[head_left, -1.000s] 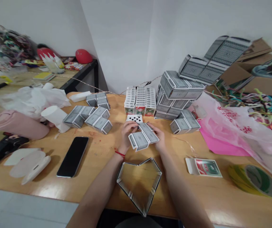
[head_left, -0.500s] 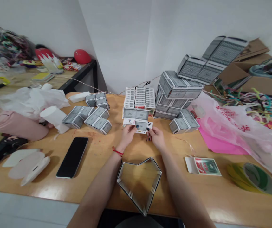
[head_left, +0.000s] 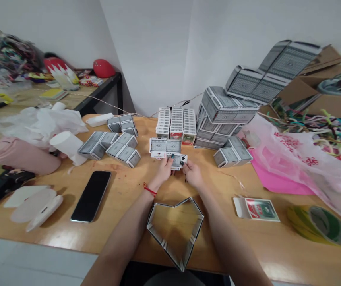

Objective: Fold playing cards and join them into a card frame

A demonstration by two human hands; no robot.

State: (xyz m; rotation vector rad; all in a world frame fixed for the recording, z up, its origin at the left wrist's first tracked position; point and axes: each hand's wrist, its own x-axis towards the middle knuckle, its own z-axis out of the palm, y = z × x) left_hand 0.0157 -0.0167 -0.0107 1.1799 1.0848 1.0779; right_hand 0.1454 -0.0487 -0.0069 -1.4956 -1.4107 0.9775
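Note:
Both hands hold a small piece made of joined playing cards above the table, its grey patterned backs facing me. My left hand is closed on its lower edge, thumb on top of a card. My right hand pinches the right end, by a card showing a spade. Between my forearms a heart-shaped frame of folded cards rests on the table. Behind the held piece stand rows of white-edged card packs. My fingers underneath are mostly hidden.
A tall structure of card-covered blocks rises at back right, with an L-shaped block before it. Several blocks lie left. A phone, a card box and a yellow tape roll lie nearer me.
The held card piece has shifted slightly left and turned a little. My right hand has moved left with it, while the heart-shaped frame stays put.

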